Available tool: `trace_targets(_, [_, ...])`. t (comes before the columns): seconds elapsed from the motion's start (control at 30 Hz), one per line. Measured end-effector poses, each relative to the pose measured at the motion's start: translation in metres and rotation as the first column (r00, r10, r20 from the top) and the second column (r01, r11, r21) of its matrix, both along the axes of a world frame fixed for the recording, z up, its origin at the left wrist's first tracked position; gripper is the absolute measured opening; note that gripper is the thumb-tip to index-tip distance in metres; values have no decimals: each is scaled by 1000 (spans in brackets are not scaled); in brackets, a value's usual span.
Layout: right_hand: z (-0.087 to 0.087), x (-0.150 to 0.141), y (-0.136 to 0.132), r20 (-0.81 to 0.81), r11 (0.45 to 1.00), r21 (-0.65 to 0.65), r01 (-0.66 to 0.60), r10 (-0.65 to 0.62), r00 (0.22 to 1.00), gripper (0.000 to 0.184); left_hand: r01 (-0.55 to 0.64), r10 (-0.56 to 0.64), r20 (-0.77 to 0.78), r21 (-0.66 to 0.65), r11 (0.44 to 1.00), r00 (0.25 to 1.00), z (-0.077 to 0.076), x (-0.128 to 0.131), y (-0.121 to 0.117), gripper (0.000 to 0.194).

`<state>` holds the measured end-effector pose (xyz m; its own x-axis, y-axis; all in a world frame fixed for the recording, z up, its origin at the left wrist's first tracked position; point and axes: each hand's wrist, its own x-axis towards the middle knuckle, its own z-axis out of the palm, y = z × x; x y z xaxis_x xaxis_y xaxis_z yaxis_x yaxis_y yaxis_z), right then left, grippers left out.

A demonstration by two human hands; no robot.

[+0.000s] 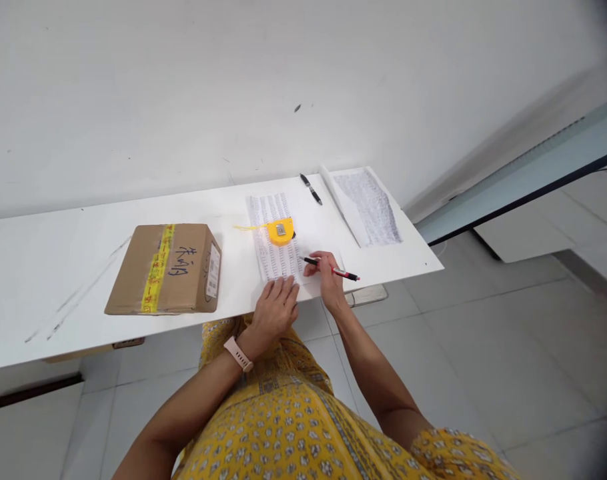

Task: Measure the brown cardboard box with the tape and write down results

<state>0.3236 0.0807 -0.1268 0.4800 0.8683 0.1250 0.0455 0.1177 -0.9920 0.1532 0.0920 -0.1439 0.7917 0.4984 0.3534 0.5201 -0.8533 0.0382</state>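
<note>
My right hand (328,272) grips a black and red pen (344,274), its tip over the right part of a sheet of paper (263,257). Rows of small handwriting cover the sheet's left side. My left hand (277,307) lies flat on the sheet's near edge, fingers stretched out. A yellow tape measure (280,231) rests on the written rows, with a short length of its tape sticking out to the left. Left of the paper stands a closed cardboard box (156,270) with yellow printed tape, black handwriting and a label on its side.
A second pen (311,189), black with a grey grip, lies towards the wall. Beside it is a folded, densely written sheet (368,207). The white table (58,260) runs along the wall, its right end near a glass-like panel (523,173).
</note>
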Motion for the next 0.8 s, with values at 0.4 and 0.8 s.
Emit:
trace_targets(0.4, [-5,19,18,167,997,-54,-48,57,984,26,-50,45,-80,-73,996,996,9,-2,-3,49])
trace_targets(0.8, [-11,7,5,280,996,-82,34,-9,960,25,-98,91,-142,-38,994,986,2,10,-2,49])
